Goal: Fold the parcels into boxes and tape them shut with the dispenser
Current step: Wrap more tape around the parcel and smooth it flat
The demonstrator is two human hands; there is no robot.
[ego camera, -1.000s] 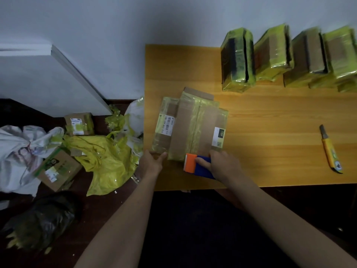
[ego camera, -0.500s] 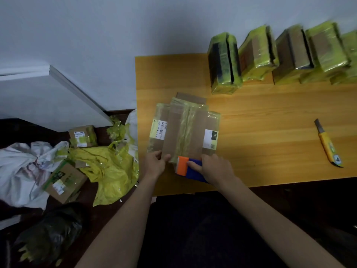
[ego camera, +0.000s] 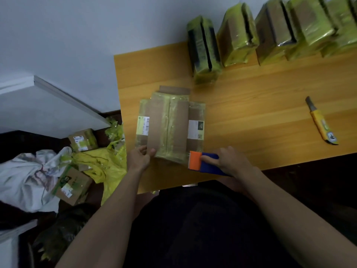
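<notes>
Head view: flattened parcel (ego camera: 170, 126) on counter (ego camera: 251, 105).
Left hand (ego camera: 139, 159) pinches its near edge; right hand (ego camera: 229, 161) grips dispenser (ego camera: 202, 163). Probably light, stiff card under slick film; best held by edges.

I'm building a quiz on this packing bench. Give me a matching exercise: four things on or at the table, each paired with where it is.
1 tape dispenser
2 utility knife
3 flattened parcel
4 wrapped parcels

A standing along the wall
B lying alone on the table's right
C in the right hand
D flat, left hand at its near edge

Pairs: 1-C, 2-B, 3-D, 4-A
</notes>
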